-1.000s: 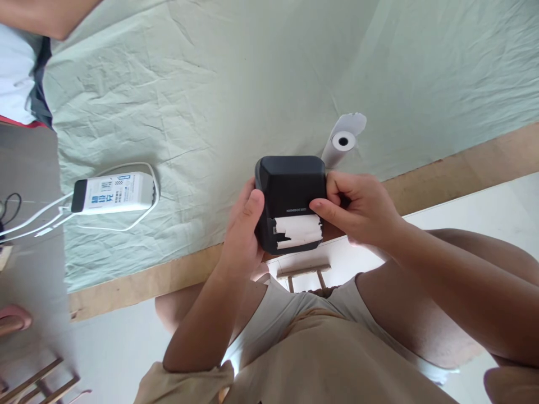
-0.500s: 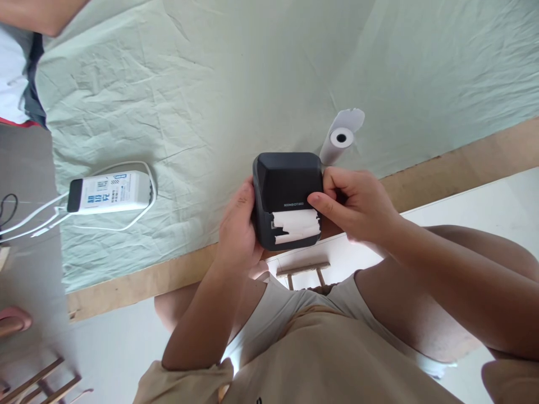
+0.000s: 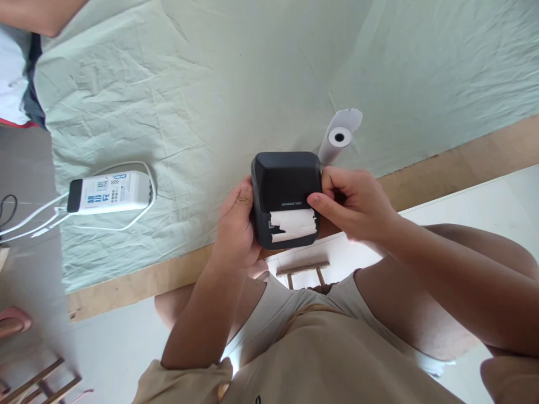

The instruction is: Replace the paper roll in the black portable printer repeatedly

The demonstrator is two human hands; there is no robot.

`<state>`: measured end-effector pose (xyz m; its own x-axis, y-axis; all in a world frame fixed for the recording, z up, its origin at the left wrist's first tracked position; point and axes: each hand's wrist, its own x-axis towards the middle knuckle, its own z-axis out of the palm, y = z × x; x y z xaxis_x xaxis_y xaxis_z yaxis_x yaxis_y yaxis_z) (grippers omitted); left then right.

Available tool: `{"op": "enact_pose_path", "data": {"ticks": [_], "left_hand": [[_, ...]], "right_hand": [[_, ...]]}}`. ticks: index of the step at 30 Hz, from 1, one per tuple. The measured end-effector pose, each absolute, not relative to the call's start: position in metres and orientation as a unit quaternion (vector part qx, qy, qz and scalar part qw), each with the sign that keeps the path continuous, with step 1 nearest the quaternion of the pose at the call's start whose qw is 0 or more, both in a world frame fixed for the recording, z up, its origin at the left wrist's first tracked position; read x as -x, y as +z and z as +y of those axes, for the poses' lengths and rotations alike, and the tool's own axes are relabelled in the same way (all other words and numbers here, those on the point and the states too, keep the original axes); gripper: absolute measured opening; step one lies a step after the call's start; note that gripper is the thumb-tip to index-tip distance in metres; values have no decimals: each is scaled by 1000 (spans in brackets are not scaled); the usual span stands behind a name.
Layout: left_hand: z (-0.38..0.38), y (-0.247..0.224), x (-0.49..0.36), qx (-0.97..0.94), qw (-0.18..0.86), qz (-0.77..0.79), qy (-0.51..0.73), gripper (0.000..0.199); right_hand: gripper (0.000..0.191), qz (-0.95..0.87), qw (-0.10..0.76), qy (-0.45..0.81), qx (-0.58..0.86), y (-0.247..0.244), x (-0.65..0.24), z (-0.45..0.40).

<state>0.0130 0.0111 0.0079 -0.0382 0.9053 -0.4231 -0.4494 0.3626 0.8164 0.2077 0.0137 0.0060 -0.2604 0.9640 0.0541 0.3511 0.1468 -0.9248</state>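
A black label printer [image 3: 290, 179] with NIIMBOT lettering is held above the table's front edge, its top facing me. Torn white paper [image 3: 295, 220] lies across its lower part. My left hand [image 3: 236, 227] is wrapped round the printer's left side, thumb along the edge and the other fingers hidden beneath. On the right side, my right hand [image 3: 357, 205] is closed at the edge, thumb tip on the front near the lettering and index finger curled. Just behind the printer, a white paper roll [image 3: 334, 145] stands on the cloth with its loose end sticking up.
A white power bank or adapter [image 3: 112, 192] with white cables lies on the green cloth [image 3: 189, 84] at the left. A wooden edge [image 3: 143, 283] runs along the table's front. Another person's arm [image 3: 46, 14] shows at the top left. Wooden stool parts [image 3: 303, 269] appear below.
The printer has shifted very slightly left and turned a little in my hands. My grip on both sides looks the same.
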Motion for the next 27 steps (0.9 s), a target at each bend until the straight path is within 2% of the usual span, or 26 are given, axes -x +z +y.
{"op": "enact_pose_path", "data": {"ticks": [7,12,18,20,22,23,27], "left_hand": [[11,10,-14,-217,669,487,518,22],[11,10,-15,-208,668,494,517,27],[10,11,-13,-213,657,527,494,26],[10,13,-14,-206,655,539,488,27],[9,14,-14,-197,656,546,483,29],[8,15,-15,-198,654,547,483,29],[7,13,-15,-224,645,537,496,27]], "right_hand": [[48,-675,360,435,475,2,-211,16],[57,-660,385,418,490,6,-209,11],[44,-621,550,272,488,23,-203,16],[45,-624,581,228,469,25,-202,20],[41,-654,557,193,474,27,-200,23],[36,-682,517,175,487,29,-200,24],[10,-792,259,94,545,38,-194,27]]}}
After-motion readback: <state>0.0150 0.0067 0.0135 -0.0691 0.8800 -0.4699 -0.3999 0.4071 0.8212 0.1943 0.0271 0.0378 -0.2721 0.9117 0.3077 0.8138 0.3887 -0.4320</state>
